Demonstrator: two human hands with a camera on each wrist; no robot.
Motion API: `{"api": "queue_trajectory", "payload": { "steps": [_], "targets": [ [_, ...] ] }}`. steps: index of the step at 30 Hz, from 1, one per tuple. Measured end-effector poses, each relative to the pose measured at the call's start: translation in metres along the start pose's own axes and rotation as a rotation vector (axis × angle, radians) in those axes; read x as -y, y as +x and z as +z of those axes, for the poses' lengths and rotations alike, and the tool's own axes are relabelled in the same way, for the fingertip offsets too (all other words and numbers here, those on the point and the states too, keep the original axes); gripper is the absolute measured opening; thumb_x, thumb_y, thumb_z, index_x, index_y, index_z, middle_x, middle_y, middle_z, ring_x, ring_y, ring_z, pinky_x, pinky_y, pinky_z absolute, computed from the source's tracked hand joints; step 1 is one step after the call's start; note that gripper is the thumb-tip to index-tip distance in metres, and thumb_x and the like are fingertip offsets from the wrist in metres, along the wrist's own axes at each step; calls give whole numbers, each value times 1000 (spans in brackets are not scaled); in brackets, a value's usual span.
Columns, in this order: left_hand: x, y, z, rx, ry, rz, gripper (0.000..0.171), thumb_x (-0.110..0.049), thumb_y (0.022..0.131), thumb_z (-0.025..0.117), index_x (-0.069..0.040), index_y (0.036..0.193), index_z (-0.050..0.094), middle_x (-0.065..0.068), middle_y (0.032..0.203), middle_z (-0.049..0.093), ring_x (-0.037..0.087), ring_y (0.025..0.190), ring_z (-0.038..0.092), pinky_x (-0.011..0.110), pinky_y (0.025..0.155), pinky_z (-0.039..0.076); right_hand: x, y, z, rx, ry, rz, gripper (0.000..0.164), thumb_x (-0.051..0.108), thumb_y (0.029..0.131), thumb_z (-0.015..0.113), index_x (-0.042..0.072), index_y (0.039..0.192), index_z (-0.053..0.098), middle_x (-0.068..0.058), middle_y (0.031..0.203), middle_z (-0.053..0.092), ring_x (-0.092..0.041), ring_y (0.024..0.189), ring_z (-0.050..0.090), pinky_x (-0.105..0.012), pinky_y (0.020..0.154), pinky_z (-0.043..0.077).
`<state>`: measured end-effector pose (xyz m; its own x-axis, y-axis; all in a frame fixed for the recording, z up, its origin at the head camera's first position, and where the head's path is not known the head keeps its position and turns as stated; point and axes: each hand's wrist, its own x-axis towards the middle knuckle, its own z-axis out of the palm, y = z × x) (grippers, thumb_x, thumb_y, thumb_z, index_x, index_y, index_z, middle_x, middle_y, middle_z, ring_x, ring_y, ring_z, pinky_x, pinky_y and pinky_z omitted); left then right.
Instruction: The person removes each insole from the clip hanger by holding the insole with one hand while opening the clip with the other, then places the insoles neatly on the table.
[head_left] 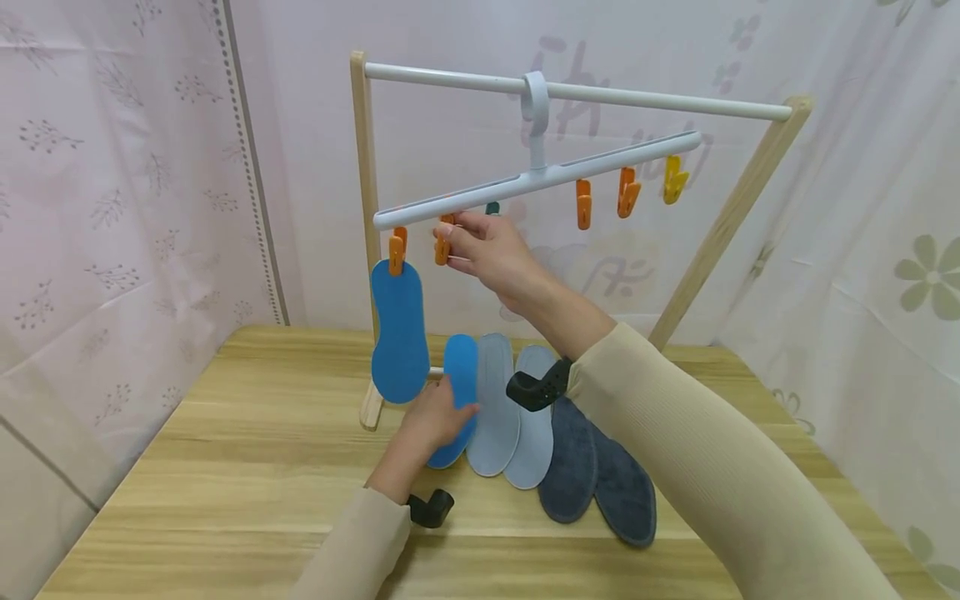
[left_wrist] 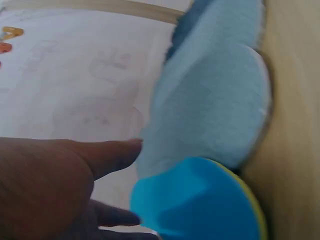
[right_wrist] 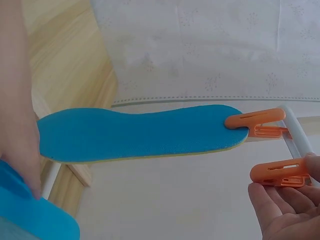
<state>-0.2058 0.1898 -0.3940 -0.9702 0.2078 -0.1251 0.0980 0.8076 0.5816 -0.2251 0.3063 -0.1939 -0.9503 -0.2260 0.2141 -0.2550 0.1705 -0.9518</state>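
Observation:
A blue insole [head_left: 399, 333] hangs by its end from an orange clothespin [head_left: 397, 252] at the low left end of the white hanger [head_left: 465, 198]. My right hand [head_left: 491, 254] pinches the second orange clothespin [right_wrist: 280, 172] along, with the thumb above and fingertips beneath it; nothing is in its mouth. Lower down, my left hand [head_left: 437, 412] is at the left side of another blue insole [head_left: 461, 367] lying on the table. In the left wrist view its thumb [left_wrist: 117, 154] stretches out straight beside the insole, and its fingertips are right at the blue edge.
Two light grey insoles [head_left: 493, 408] and two dark grey ones [head_left: 567, 467] lie overlapping to the right on the wooden table [head_left: 247, 467]. The hanger tilts on the rack's white bar [head_left: 675, 101]. Orange clothespins [head_left: 583, 204] and a yellow one [head_left: 674, 180] hang at its right.

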Motion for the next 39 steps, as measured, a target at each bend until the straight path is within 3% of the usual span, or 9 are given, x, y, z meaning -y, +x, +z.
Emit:
{"api": "queue_trajectory", "payload": {
  "steps": [5,9,11,15,19,23,26,31,39],
  "targets": [
    [-10,-9,-11,57,3,60,74,-44,100,61,4,152,39,22,157,43,39,146,42,53,114,43,-1,-1,-2,-6,2,6,40,24,105,56,8,142,58,-12,143,60,-25,131,60,-39,109,51],
    [-18,-19,-26,5,-38,130,57,-41,101,61,0,140,56,17,128,68,33,117,65,46,92,57,-4,-1,-3,-10,-1,14,40,24,105,55,9,142,58,-12,144,59,-24,131,60,-40,109,51],
    [-20,-23,-35,-82,-69,167,46,-39,101,62,-4,130,65,10,107,73,25,96,69,39,76,57,-4,-1,-4,-6,-1,12,41,24,105,55,9,143,57,-13,144,59,-25,132,60,-40,109,50],
    [-21,-27,-52,-332,-122,232,28,-32,102,62,-7,109,71,4,77,65,15,66,58,29,55,46,-5,-3,-5,-1,0,6,41,23,105,55,9,144,56,-14,144,58,-26,133,58,-39,109,51],
    [-15,-26,-64,-544,-158,220,27,-33,102,62,-7,99,70,5,74,62,17,64,54,26,53,41,-8,-4,-8,-4,-5,5,42,23,105,55,9,144,56,-14,145,57,-27,133,58,-39,109,51],
    [-7,-25,-71,-637,-209,138,33,-40,100,63,-8,100,68,8,85,64,22,75,59,30,59,45,-10,-4,-10,-8,-10,-1,42,24,105,55,10,145,55,-13,144,58,-26,132,59,-41,110,50],
    [-3,-24,-74,-630,-245,73,45,-48,96,66,-6,113,63,12,104,64,27,91,62,38,70,53,-11,-5,-10,-11,-21,-8,43,24,105,55,10,146,54,-12,144,59,-27,133,59,-42,109,50],
    [0,-20,-73,-525,-321,28,76,-54,91,69,-4,143,46,18,134,56,35,120,59,51,92,57,-12,-6,-11,-16,-32,-9,43,23,105,54,9,146,54,-12,145,59,-28,133,58,-43,109,50],
    [15,-6,-67,-320,-522,47,86,-53,93,68,-6,155,30,23,145,54,43,134,54,64,105,48,-12,-7,-12,-5,-26,-6,44,23,105,54,10,147,53,-12,146,58,-27,134,58,-43,109,50]
  ]
}}
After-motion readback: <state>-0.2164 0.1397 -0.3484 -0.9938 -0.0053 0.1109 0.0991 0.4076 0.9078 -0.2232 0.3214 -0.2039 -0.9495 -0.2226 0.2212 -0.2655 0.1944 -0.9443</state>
